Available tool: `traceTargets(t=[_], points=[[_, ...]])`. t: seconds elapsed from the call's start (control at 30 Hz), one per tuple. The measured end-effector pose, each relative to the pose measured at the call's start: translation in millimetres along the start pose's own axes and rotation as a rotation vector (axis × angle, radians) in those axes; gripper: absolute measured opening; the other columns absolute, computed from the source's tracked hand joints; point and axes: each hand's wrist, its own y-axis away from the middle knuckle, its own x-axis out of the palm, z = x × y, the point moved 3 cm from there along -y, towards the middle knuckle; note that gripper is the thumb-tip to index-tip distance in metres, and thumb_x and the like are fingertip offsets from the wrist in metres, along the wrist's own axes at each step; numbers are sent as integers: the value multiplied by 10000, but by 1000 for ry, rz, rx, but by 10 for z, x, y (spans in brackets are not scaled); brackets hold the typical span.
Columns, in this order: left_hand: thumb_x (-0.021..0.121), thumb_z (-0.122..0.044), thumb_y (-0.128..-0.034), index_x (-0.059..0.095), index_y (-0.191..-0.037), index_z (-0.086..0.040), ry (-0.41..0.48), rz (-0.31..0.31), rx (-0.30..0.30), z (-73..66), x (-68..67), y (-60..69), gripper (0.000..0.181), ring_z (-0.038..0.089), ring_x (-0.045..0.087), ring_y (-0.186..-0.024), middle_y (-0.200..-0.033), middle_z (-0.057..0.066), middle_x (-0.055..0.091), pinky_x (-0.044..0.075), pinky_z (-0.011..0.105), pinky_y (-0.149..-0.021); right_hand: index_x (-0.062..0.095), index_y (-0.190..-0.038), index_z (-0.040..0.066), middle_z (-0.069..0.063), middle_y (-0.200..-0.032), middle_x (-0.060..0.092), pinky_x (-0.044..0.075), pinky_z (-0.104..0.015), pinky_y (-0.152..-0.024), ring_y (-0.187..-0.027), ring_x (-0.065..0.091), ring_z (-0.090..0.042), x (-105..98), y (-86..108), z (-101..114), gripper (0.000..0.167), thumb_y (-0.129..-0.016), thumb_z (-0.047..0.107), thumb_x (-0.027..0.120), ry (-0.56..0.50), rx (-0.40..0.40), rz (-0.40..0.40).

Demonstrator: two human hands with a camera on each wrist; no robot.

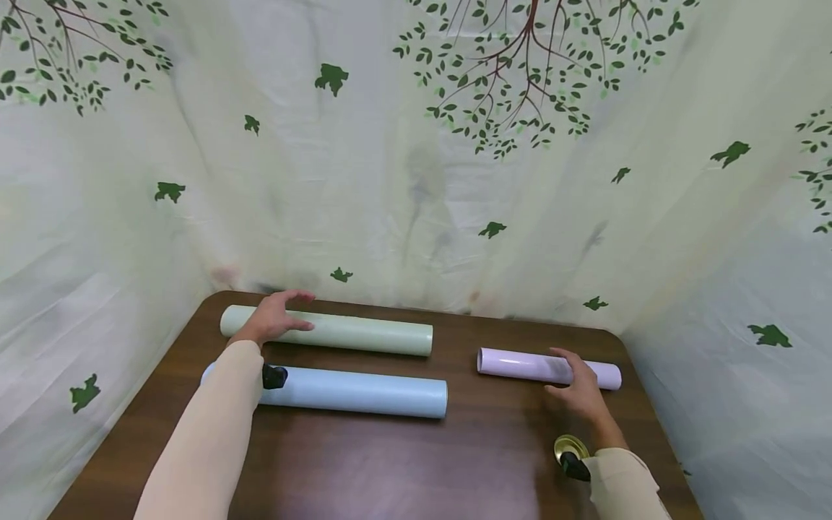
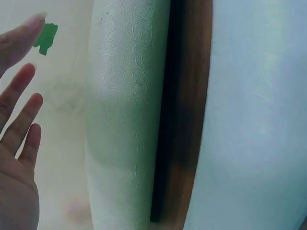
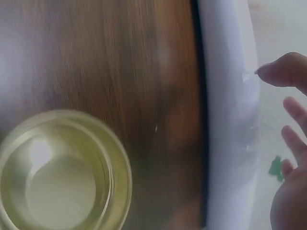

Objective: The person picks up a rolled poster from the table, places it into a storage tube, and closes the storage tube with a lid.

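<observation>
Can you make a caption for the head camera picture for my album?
Left hand at the green roll, right hand at the purple roll, blue roll nearby.

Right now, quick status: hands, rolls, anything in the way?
Left hand over green roll, right hand over purple roll; contact unclear. Blue roll lies nearer, partly under left sleeve. Round gold object by right wrist.

Curtained booth: leaf-print drapes (image 1: 377, 180), table (image 1: 364, 469)

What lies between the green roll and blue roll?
Between the green roll and blue roll, the left wrist view shows only bare tabletop, darkened along the green side.
</observation>
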Motion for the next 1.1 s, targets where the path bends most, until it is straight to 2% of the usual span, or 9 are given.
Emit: traceTargets(t=[0.13, 0.27, 0.4, 0.53, 0.6, 0.67, 0.8, 0.93, 1.1], points=[[774, -164, -809, 502, -1367, -47, 25, 23, -31, 15, 46, -78, 632, 446, 273, -1367, -1444, 226, 416, 263, 609, -1049, 519, -1284, -52, -291, -1271, 539, 331, -629, -934, -1181, 466, -495, -76, -35, -107, 742, -606, -87, 819, 78, -24, -5], [778, -166, -809, 511, -1365, -70, 36, 78, -50, 35, 160, -134, 624, 447, 253, -1378, -1488, 217, 358, 263, 613, -1052, 457, -1333, -44, -292, -1300, 513, 260, -632, -949, -1201, 421, -498, -126, -21, -228, 798, -617, -84, 806, 93, 31, 9], [800, -146, -775, 523, -1353, -70, -32, 125, -29, 51, 246, -187, 646, 484, 234, -1369, -1497, 220, 340, 262, 634, -1038, 390, -1378, -35, -307, -1371, 428, 154, -647, -1005, -1303, 292, -514, -143, -26, -322, 827, -655, -72, 789, 79, 97, 48], [813, -143, -750, 493, -1380, -72, -127, 138, -33, 103, 294, -218, 710, 541, 167, -1364, -1481, 237, 357, 215, 664, -1042, 386, -1378, -32, -306, -1395, 394, 95, -648, -1049, -1358, 199, -528, -133, -54, -379, 829, -655, -69, 791, 101, 111, 70], [815, -143, -747, 469, -1397, -64, -170, 141, -44, 139, 319, -223, 741, 540, 198, -1355, -1461, 250, 381, 224, 656, -1044, 393, -1373, -29, -306, -1393, 395, 85, -641, -1059, -1361, 200, -523, -118, -67, -409, 824, -653, -71, 792, 112, 120, 81], [815, -133, -740, 453, -1403, -41, -205, 135, -46, 170, 344, -222, 761, 528, 260, -1333, -1436, 267, 403, 257, 643, -1036, 396, -1374, -29, -314, -1397, 388, 82, -640, -1062, -1362, 199, -523, -114, -66, -434, 814, -662, -64, 788, 127, 137, 102], [812, -94, -721, 474, -1371, 13, -276, 103, 5, 180, 379, -215, 741, 500, 365, -1274, -1389, 280, 444, 298, 614, -1023, 431, -1342, -41, -333, -1366, 414, 94, -636, -1061, -1344, 234, -523, -108, -37, -491, 762, -665, -58, 781, 169, 148, 109], [799, -72, -709, 530, -1317, 20, -336, 76, 42, 151, 406, -206, 671, 502, 389, -1240, -1353, 277, 471, 302, 623, -1001, 508, -1274, -43, -313, -1288, 493, 189, -631, -1002, -1261, 363, -511, -97, -20, -535, 715, -621, -67, 798, 210, 108, 53], [790, -46, -701, 547, -1273, -27, -349, 60, 22, 151, 448, -222, 622, 492, 409, -1215, -1333, 266, 488, 260, 649, -975, 576, -1211, -31, -286, -1215, 539, 292, -627, -894, -1147, 465, -497, -77, -56, -532, 674, -581, -55, 814, 245, 66, 22]])
